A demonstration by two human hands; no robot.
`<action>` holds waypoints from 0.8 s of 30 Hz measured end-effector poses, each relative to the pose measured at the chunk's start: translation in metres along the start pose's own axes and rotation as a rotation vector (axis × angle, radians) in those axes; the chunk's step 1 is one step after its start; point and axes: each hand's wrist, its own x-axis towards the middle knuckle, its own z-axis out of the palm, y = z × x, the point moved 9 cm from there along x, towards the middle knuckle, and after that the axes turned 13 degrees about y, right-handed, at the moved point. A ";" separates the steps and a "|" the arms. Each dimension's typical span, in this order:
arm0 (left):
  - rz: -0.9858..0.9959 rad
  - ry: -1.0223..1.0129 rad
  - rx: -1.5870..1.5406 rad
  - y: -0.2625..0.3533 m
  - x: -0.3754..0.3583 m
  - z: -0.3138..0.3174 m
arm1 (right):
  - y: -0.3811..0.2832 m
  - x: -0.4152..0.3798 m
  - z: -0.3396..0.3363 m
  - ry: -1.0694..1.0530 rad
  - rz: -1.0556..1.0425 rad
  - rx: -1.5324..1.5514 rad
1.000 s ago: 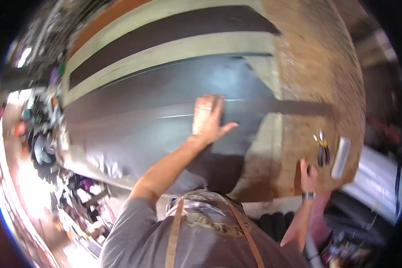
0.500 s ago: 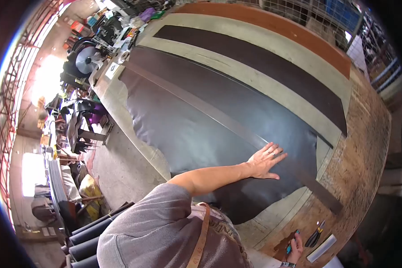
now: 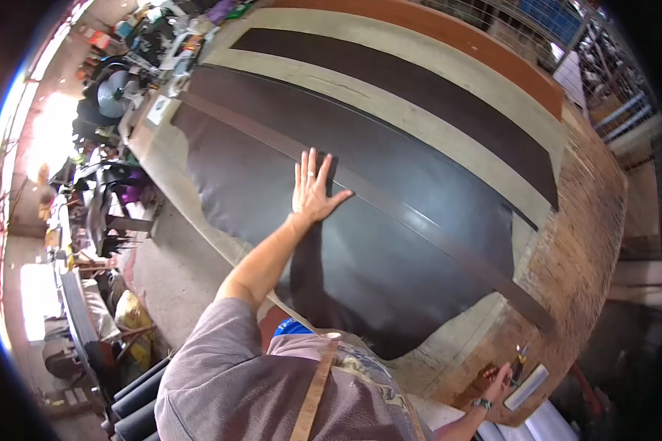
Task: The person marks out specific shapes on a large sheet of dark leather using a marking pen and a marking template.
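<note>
While its fingers are spread wide and flat, gripping nothing, the left hand (image 3: 316, 192) lies palm down across a long, straight, dark brown flat bar (image 3: 526, 305) and the broad, dark, irregularly edged leather-like sheet (image 3: 390, 272) under it. The bar runs diagonally past both sides of that hand, its near right end reaching beyond the sheet onto the worn brown wooden tabletop (image 3: 585, 228). Well to the right and nearer the body, the right hand (image 3: 499, 378) is by the table edge with its fingers bent; whether it holds anything I cannot tell. Just beside it are yellow-and-black-handled pliers (image 3: 521, 360) and a pale oblong block (image 3: 527, 387). Farther beyond the left hand lie a long dark brown strip (image 3: 419, 90) and, outermost, an orange-brown strip (image 3: 463, 35).
</note>
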 end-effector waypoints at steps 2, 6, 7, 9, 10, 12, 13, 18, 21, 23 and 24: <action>0.146 -0.006 -0.066 0.018 0.018 -0.005 | -0.008 -0.004 0.009 0.059 -0.022 -0.108; 0.321 -0.057 -0.219 0.042 0.018 -0.006 | 0.012 0.000 -0.021 0.239 0.049 -0.293; 0.320 -0.040 -0.271 0.043 0.017 -0.005 | -0.013 -0.021 -0.011 0.284 0.090 -0.395; 0.305 -0.025 -0.246 0.034 0.017 0.001 | 0.005 -0.005 -0.023 0.269 0.050 -0.234; 0.302 -0.032 -0.243 0.033 0.019 0.001 | 0.007 -0.005 -0.017 0.272 0.034 -0.173; 0.289 -0.068 -0.205 0.038 0.021 -0.008 | 0.024 0.004 -0.007 0.216 0.102 -0.065; 0.280 -0.132 -0.135 0.038 0.020 -0.009 | -0.003 -0.018 0.003 0.250 0.081 -0.064; 0.306 -0.033 -0.254 0.020 0.014 -0.006 | -0.015 -0.044 0.032 0.117 0.177 -0.005; 0.320 -0.009 -0.247 0.021 -0.002 0.012 | -0.012 -0.034 0.032 0.190 0.056 -0.127; 0.316 -0.069 -0.237 0.011 0.009 0.012 | -0.023 -0.041 0.035 0.249 -0.019 -0.227; 0.335 -0.058 -0.241 0.011 0.006 0.015 | -0.025 -0.043 0.031 0.274 -0.053 -0.271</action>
